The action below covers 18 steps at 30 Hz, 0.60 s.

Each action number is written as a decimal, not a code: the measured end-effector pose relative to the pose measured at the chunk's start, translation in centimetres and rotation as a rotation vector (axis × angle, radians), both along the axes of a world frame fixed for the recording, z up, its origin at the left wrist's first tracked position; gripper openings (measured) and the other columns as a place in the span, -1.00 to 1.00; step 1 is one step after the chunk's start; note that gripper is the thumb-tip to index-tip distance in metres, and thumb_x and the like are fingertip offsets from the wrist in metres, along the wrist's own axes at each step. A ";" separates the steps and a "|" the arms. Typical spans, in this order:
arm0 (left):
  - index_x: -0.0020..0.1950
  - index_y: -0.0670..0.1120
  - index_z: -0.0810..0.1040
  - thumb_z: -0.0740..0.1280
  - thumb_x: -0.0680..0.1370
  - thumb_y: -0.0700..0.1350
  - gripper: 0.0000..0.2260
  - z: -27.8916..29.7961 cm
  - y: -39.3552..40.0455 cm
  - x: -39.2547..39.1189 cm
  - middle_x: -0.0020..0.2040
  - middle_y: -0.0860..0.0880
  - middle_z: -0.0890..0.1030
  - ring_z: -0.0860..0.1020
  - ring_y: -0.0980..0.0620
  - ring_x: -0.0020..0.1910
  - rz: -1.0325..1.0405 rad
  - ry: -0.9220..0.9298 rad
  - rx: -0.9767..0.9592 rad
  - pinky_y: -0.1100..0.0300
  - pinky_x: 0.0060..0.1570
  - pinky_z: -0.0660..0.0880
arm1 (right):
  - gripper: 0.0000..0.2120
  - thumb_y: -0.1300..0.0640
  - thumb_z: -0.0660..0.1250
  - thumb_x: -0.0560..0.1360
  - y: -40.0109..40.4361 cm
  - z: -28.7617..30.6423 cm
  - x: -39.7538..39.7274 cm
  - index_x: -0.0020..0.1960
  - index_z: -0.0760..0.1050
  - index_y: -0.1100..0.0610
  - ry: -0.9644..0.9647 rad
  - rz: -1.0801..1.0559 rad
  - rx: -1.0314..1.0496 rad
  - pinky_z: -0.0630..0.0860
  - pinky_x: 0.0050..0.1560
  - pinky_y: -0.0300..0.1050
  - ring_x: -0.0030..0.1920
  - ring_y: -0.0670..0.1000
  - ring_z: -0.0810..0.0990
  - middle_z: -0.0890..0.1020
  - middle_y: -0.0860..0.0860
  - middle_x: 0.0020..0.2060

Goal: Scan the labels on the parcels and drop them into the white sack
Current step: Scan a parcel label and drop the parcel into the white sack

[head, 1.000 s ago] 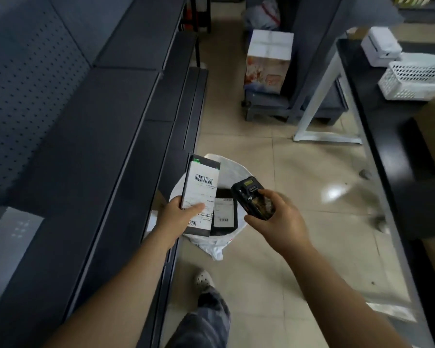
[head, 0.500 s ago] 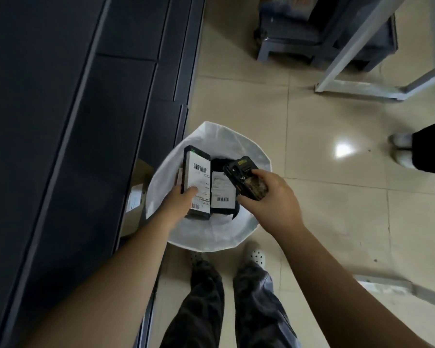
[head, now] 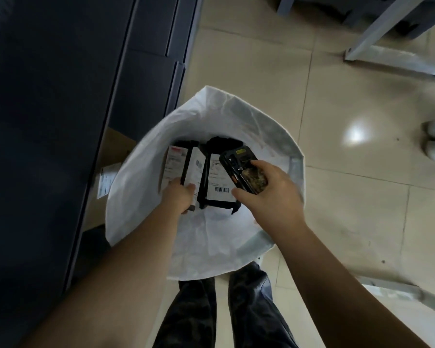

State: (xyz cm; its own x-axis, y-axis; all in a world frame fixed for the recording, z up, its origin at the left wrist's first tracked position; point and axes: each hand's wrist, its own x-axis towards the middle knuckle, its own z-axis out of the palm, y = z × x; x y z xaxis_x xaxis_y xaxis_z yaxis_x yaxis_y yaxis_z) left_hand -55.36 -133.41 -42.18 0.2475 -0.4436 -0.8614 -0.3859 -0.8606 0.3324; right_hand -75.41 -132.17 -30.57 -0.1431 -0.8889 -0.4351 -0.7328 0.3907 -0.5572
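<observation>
Left hand (head: 180, 197) down inside the sack (head: 236, 242), grip closed on a blurred parcel (head: 190, 169) beside another labelled parcel (head: 217, 182) lying there. Right hand (head: 269, 192) hovers over the mouth, grip wrapped round the scanner (head: 244, 169).

A floor of glossy beige tiles (head: 337, 222) with thin dark joints is seen, and a bright patch of light (head: 356, 131) is reflected on it. Dark grey shelving (head: 48, 121) is ranged along the left. A pale metal frame leg (head: 392, 28) is set at upper right.
</observation>
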 end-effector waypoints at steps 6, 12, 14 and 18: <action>0.17 -0.21 0.50 0.21 0.64 -0.02 -0.72 -3.7 -1.7 -1.3 0.08 -0.16 0.59 0.55 -0.08 -0.08 -0.121 0.012 0.035 0.20 -0.34 0.42 | -0.34 -0.20 0.52 0.29 0.3 -1.6 0.1 0.34 0.38 -0.29 -0.075 -0.055 0.024 0.65 -0.09 0.11 0.09 -0.07 0.58 0.50 -0.25 0.16; 0.00 -0.22 0.52 0.15 0.66 -0.03 -0.71 -2.1 -2.0 -0.3 0.07 -0.17 0.56 0.47 0.03 -0.19 -0.268 -0.051 0.017 0.22 -0.29 0.33 | -0.34 -0.17 0.53 0.28 -0.5 -0.5 0.6 0.34 0.40 -0.27 -0.101 -0.070 0.022 0.65 -0.12 0.12 0.10 -0.04 0.59 0.50 -0.22 0.15; 0.31 -0.20 0.49 0.17 0.65 0.01 -0.64 -0.2 -1.9 0.5 0.29 -0.17 0.52 0.50 -0.07 0.09 -0.253 -0.054 -0.033 0.23 -0.04 0.36 | -0.34 -0.15 0.53 0.30 -0.6 0.2 0.8 0.35 0.40 -0.26 -0.095 -0.053 0.023 0.65 -0.13 0.12 0.09 -0.04 0.59 0.47 -0.24 0.15; 0.41 -0.14 0.44 0.24 0.64 -0.04 -0.63 5.7 -1.4 1.5 0.34 -0.13 0.51 0.51 -0.10 0.24 -0.166 0.018 -0.261 0.03 0.26 0.46 | -0.34 -0.15 0.53 0.31 -0.3 2.5 1.4 0.37 0.40 -0.23 -0.086 0.003 0.013 0.65 -0.13 0.10 0.10 -0.04 0.58 0.44 -0.25 0.16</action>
